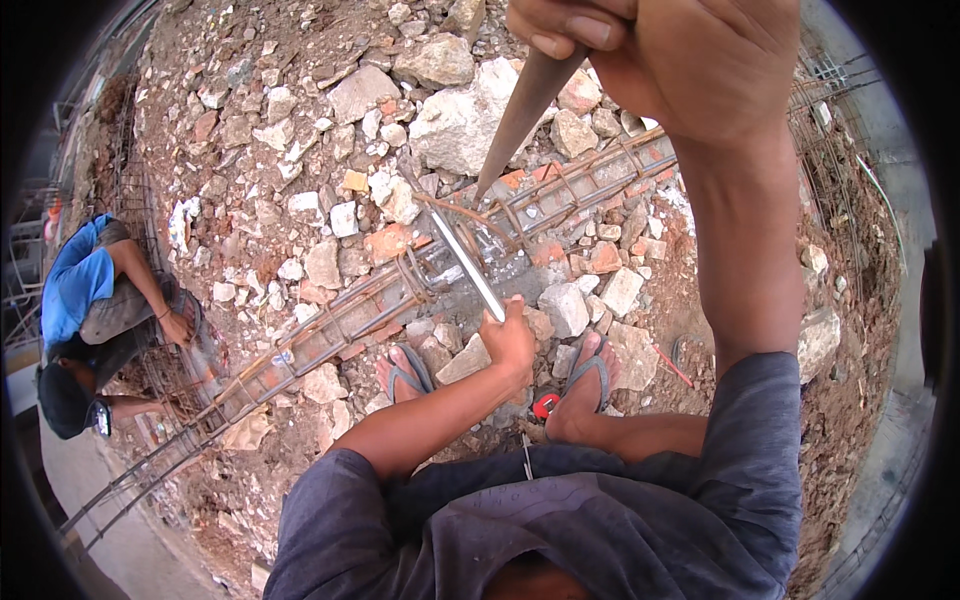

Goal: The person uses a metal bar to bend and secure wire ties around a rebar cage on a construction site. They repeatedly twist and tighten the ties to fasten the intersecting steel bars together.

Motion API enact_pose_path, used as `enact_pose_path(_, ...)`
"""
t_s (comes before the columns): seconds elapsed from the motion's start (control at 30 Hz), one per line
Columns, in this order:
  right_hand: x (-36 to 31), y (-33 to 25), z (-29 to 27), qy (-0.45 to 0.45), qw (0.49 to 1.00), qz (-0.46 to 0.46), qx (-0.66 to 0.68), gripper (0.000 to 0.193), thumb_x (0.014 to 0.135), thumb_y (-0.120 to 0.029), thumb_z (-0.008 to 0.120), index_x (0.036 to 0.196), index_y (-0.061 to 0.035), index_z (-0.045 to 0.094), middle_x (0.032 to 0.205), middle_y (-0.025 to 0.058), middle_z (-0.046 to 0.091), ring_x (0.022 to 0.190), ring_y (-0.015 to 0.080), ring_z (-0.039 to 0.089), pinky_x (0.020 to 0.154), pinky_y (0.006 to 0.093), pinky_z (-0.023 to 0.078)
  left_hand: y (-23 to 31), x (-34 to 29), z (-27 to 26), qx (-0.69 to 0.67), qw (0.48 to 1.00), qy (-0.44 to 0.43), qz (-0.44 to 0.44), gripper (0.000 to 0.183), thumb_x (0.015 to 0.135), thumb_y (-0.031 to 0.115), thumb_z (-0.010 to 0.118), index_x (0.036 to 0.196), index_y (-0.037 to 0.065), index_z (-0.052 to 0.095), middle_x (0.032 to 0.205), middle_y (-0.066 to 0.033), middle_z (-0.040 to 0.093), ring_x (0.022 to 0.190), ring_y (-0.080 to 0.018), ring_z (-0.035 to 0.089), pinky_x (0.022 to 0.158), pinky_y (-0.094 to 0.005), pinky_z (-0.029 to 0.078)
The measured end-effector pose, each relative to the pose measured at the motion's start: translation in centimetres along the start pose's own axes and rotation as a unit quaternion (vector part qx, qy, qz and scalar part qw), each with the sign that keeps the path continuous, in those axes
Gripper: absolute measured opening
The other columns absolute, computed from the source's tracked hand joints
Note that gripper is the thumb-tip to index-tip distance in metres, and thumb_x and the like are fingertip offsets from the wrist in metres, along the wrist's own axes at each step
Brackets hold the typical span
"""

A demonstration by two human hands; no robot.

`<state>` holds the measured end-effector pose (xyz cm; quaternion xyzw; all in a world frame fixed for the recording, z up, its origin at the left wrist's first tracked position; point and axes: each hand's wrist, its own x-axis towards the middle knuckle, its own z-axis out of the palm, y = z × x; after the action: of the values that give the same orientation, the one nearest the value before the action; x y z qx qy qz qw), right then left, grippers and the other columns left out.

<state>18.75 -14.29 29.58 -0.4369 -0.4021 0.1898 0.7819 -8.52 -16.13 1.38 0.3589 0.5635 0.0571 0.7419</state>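
My left hand (512,342) is closed around the near end of a silver metal bar (465,262). The bar slants up and left, its far end at a rusty steel rod over the reinforcing-steel cage (345,310). Close to the camera, my raised right hand (690,70) is closed on a dark tapering tool (528,118). It looks like a blade or handle, narrowing down toward the cage; its upper end is hidden by my fingers and the picture's edge. The cage has long bars tied with stirrups and runs diagonally from lower left to upper right.
Broken stones (465,115) and brick pieces cover the soil. My sandalled feet stand among them, with a red tape measure (545,404) beside one. A person in a blue shirt (80,285) crouches at left, hands near another steel cage (135,180).
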Motion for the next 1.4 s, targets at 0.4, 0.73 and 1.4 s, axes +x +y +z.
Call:
enact_pose_path(0.4,6.6,-0.2,-1.1,-0.18,0.979,0.02,0.09,0.038,0.11,-0.03,0.043,0.078,-0.0108,0.052,0.062,0.0005,0.049,0.052,0.0126,0.048,0.053,0.0292,0.05,-0.7,0.1,-0.1,-0.037,0.999,-0.008,-0.039,0.017,0.101,0.021,0.064,0.102,0.012,0.05,0.062,0.004,0.043,0.046,-0.009,0.04,0.04,-0.0296,0.032)
enact_pose_path(0.73,4.7,-0.3,-1.3,-0.297,0.945,0.027,0.132,0.041,0.111,-0.033,0.04,0.079,-0.0107,0.053,0.063,0.0018,0.05,0.054,0.0137,0.049,0.054,0.0293,0.049,-0.8,0.5,-0.4,-0.056,0.998,0.018,-0.006,0.013,0.099,0.017,0.068,0.097,0.007,0.061,0.069,0.0036,0.055,0.055,-0.0057,0.048,0.048,-0.026,0.036)
enact_pose_path(1.4,-3.6,-4.9,8.0,-0.349,0.933,0.085,-0.019,0.038,0.102,-0.036,0.049,0.073,-0.0131,0.045,0.065,-0.0018,0.046,0.06,0.0085,0.036,0.058,0.0253,0.032,-0.8,-0.6,2.2,-0.119,0.992,0.029,0.038,0.022,0.101,0.024,0.068,0.095,0.01,0.053,0.061,0.0021,0.046,0.043,-0.0104,0.044,0.037,-0.0313,0.032)
